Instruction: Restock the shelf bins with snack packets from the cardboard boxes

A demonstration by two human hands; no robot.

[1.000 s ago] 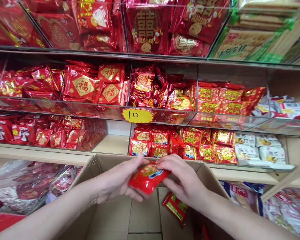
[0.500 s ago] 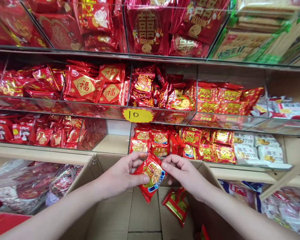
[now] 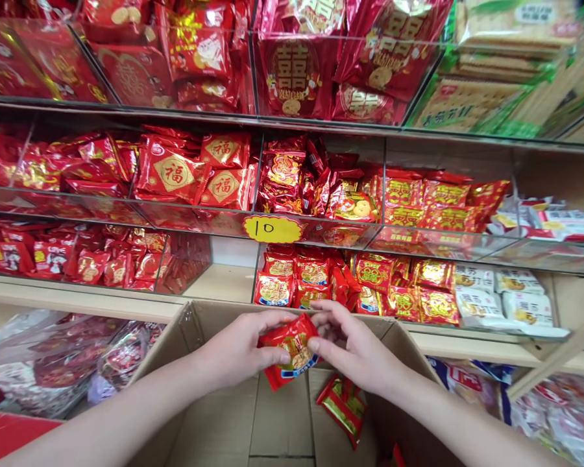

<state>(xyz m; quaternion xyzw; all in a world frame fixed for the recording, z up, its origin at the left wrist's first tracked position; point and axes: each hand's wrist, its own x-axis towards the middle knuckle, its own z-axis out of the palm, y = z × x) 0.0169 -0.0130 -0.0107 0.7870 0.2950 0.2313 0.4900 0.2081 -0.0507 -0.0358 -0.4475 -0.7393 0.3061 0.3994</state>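
Observation:
A small red and gold biscuit packet (image 3: 294, 347) with a blue band is held over a cardboard box (image 3: 209, 421). My left hand (image 3: 248, 347) pinches its left side, thumb across the front and fingers behind. On the right edge rests the thumb of my right hand (image 3: 348, 347); its other fingers curl around behind, partly hidden. Below my right hand, another red and gold packet (image 3: 343, 408) lies in the box. Similar red packets (image 3: 314, 271) stand in rows on the low shelf just beyond my hands.
Clear-fronted shelves hold red snack packets (image 3: 172, 172), green-edged cracker packs (image 3: 472, 104) and white packets (image 3: 528, 306). A yellow price tag (image 3: 272, 229) reads 10. Bagged goods lie at left (image 3: 48, 363) and right (image 3: 559, 402). A wooden brace (image 3: 545, 370) slants at the right.
The biscuit packet has tilted, its blue band swinging from the right side toward the bottom. My right hand's fingers have loosened and shifted slightly. The shelves sit a little lower in view.

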